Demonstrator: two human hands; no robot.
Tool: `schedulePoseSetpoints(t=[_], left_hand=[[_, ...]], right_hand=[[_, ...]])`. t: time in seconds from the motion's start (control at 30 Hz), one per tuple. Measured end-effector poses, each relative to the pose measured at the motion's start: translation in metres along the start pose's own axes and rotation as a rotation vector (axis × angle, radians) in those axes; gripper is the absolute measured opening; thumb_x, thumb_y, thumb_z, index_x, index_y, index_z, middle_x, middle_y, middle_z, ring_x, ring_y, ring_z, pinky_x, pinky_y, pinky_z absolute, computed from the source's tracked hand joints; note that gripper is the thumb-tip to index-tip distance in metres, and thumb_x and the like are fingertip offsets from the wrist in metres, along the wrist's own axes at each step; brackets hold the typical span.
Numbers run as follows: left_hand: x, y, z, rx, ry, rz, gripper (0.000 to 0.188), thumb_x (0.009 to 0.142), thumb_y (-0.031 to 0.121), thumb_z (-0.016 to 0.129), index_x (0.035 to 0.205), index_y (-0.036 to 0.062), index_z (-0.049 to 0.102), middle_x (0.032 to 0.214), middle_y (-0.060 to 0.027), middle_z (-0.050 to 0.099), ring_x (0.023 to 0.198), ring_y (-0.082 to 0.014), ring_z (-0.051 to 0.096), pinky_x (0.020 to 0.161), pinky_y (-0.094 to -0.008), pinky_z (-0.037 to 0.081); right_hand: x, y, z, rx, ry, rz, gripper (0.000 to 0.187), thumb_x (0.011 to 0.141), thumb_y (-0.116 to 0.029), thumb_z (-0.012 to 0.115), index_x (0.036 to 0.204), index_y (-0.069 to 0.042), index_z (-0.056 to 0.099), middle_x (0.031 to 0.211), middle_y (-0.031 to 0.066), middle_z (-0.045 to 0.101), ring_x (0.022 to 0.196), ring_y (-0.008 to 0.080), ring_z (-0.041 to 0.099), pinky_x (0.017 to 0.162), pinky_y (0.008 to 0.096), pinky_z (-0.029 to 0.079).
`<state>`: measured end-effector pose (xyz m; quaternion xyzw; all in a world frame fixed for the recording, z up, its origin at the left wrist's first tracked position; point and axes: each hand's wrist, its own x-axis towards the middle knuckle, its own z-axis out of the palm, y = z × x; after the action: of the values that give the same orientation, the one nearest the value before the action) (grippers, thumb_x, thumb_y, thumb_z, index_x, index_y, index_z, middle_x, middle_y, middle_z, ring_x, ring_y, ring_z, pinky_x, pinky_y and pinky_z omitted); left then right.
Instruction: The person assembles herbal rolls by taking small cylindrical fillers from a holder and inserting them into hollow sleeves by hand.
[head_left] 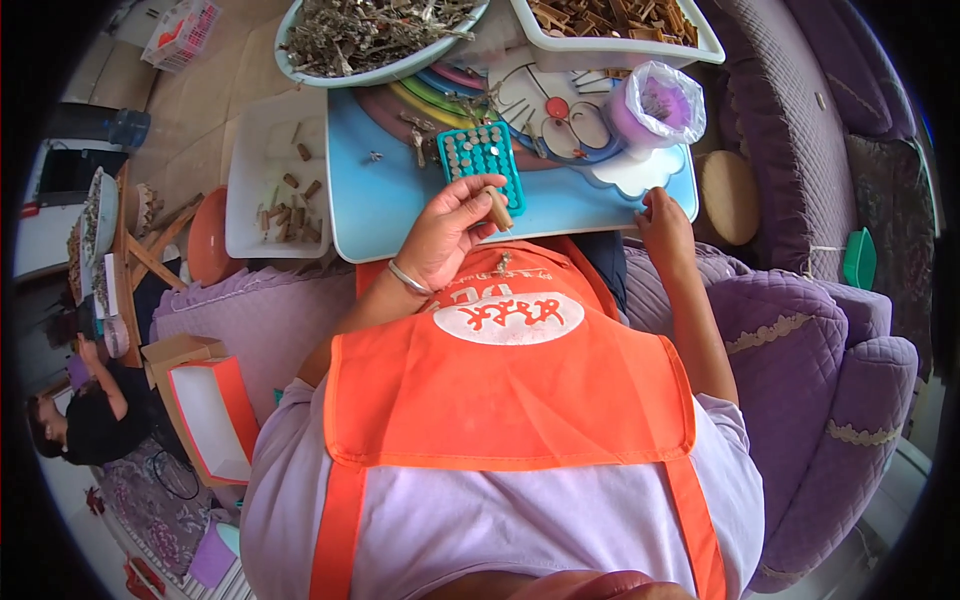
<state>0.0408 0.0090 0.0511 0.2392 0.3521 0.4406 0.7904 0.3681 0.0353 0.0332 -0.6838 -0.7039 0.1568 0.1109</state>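
My left hand (pixel 445 228) is closed around a small brown cylinder (pixel 498 210), held over the near edge of the low blue table (pixel 385 215). Just beyond it lies a teal tray (pixel 516 185) with rows of round hollows, several filled with pale round pieces. At the table's right edge, my right hand (pixel 664 228) has its fingers curled together; what they hold, if anything, cannot be made out. Similar brown cylinders (pixel 290 215) lie in a translucent white bin (pixel 240 180) to the left. A small dried scrap (pixel 503 263) rests on my orange apron (pixel 510 400).
A basin (pixel 283 62) of dried plant-like pieces and a white tub (pixel 620 50) of brown strips stand at the far side. Right of the teal tray is a purple container (pixel 635 112) lined with a plastic bag. Purple sofas flank me. Another person (pixel 100 405) sits far left.
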Motion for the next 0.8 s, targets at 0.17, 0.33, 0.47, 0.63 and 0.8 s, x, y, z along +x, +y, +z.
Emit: schedulePoseSetpoints(t=[0.17, 0.33, 0.47, 0.63, 0.8], left_hand=[[0.001, 0.003, -0.002, -0.011, -0.002, -0.005, 0.024, 0.096, 0.016, 0.054, 0.12, 0.01, 0.057, 0.102, 0.0007, 0.062, 0.094, -0.0077, 0.058, 0.082, -0.022, 0.045], [0.003, 0.001, -0.004, -0.005, 0.023, -0.014, 0.027, 0.097, 0.017, 0.053, 0.123, 0.0089, 0.055, 0.104, -0.0005, 0.061, 0.095, -0.01, 0.058, 0.085, -0.0255, 0.046], [0.003, 0.003, -0.002, 0.017, 0.013, -0.03, 0.027, 0.097, 0.018, 0.053, 0.123, 0.0089, 0.055, 0.104, -0.0003, 0.061, 0.095, -0.0096, 0.059, 0.085, -0.0248, 0.045], [0.0, -0.004, -0.01, -0.015, -0.038, -0.033, 0.026, 0.097, 0.018, 0.052, 0.122, 0.0094, 0.054, 0.1, 0.0003, 0.06, 0.093, -0.0093, 0.058, 0.084, -0.0238, 0.044], [0.0, -0.001, -0.009, 0.001, -0.005, -0.024, 0.025, 0.098, 0.017, 0.051, 0.122, 0.0099, 0.054, 0.103, 0.0008, 0.059, 0.095, -0.009, 0.058, 0.083, -0.0239, 0.044]], right_hand=[[0.002, 0.005, 0.012, -0.059, 0.028, -0.045, 0.019, 0.081, -0.006, 0.06, 0.096, 0.001, 0.051, 0.085, 0.0231, 0.062, 0.084, 0.0418, 0.06, 0.074, 0.049, 0.047], [0.001, 0.006, 0.02, -0.121, 0.04, -0.015, 0.017, 0.082, -0.007, 0.06, 0.093, 0.0, 0.049, 0.083, 0.0224, 0.061, 0.082, 0.0423, 0.059, 0.071, 0.0504, 0.046], [-0.003, 0.016, 0.027, -0.07, 0.07, 0.03, 0.018, 0.082, -0.008, 0.062, 0.093, -0.001, 0.049, 0.085, 0.0217, 0.061, 0.081, 0.0422, 0.059, 0.07, 0.0501, 0.046], [-0.01, 0.01, 0.029, 0.008, 0.137, 0.028, 0.02, 0.078, -0.005, 0.063, 0.092, -0.001, 0.048, 0.083, 0.0213, 0.059, 0.083, 0.0408, 0.058, 0.071, 0.0481, 0.046], [-0.014, 0.007, 0.024, 0.113, 0.16, -0.02, 0.01, 0.079, -0.002, 0.058, 0.088, -0.001, 0.056, 0.082, 0.0205, 0.057, 0.078, 0.0397, 0.056, 0.07, 0.047, 0.045]])
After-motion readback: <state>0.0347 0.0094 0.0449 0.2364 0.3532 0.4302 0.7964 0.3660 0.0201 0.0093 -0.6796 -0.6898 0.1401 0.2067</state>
